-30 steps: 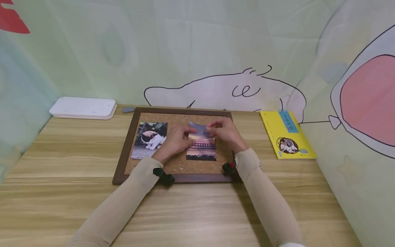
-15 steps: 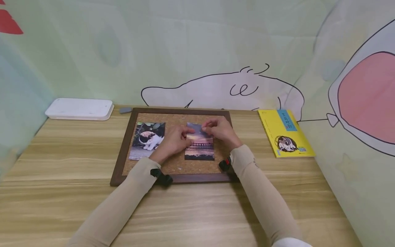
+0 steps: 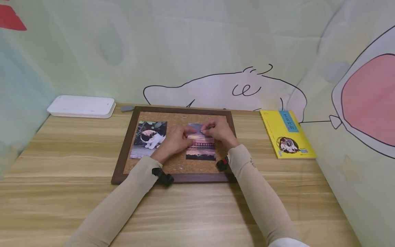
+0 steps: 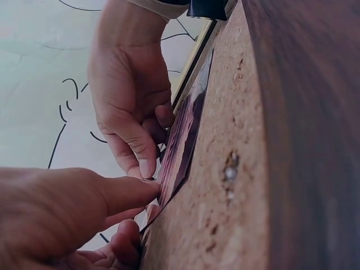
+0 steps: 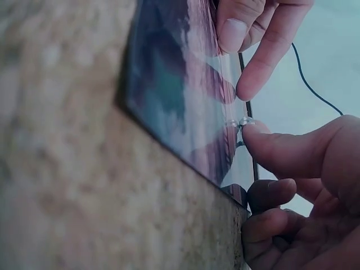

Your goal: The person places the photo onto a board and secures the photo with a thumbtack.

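A sunset photo [image 3: 201,151] with a pier lies on the cork of a brown-framed board [image 3: 197,177]. My left hand [image 3: 175,142] presses the photo's left side with thumb and index finger, held apart from each other. Near the photo's top, my right hand [image 3: 220,132] pinches a small clear push pin [image 5: 246,121] between thumb and index finger. The pin is at the photo's surface; whether its point has gone in I cannot tell. A cat photo [image 3: 149,139] lies on the board's left half, its right edge partly behind my left hand.
A white case [image 3: 81,106] stands at the back left, with a small grey piece [image 3: 127,108] beside it. A yellow book [image 3: 287,135] lies on the right of the wooden table [image 3: 191,212]. A printed cloth [image 3: 172,51] hangs behind.
My right hand has moved slightly left across the photo's top, bringing the push pin nearer its middle. The left hand has stayed on the photo. The head view has shifted a little.
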{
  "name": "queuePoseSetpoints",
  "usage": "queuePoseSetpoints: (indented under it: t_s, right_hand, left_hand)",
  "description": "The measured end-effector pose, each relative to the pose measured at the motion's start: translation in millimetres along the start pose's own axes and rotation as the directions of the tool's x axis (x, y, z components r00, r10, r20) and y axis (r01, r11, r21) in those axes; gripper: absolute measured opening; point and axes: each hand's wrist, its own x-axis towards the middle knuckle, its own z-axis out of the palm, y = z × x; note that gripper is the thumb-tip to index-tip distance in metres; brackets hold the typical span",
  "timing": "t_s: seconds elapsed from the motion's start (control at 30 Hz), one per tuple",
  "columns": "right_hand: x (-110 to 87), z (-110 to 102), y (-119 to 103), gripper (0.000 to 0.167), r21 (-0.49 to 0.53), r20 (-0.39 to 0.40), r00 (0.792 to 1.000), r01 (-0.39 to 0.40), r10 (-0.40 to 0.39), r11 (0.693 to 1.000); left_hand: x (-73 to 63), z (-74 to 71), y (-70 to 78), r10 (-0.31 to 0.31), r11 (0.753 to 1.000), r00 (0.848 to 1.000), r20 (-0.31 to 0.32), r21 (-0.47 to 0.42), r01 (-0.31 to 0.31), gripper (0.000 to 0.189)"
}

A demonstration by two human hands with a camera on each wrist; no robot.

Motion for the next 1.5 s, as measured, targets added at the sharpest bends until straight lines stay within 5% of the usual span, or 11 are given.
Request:
queuePoseSetpoints:
  t_s: [0.67,1.13,1.5]
  right_hand:
    - [2.0,-3.0,-5.0,0.006,-0.005,0.025,0.998,-0.056,0.056,0.998]
    - [5.0,-7.0,-13.0,0.005,0.013,0.045,0.982,-0.187,0.186,0.982]
    - [9.0,-2.6,-19.6,0.008,0.018,-0.002,0.98,-0.201,0.201,0.979]
  left_hand:
    - [-2.5,-0.6,3.9,-0.011,1.0,1.0,0.013,-0.019,0.011,0.046]
    - [7.6,7.3,-12.0,0.038,0.999,0.999,0.005,-0.024,-0.038,0.047]
    - [-0.6,-1.7,3.5,-0.022,0.999,1.0,0.021,-0.023,0.022,0.045]
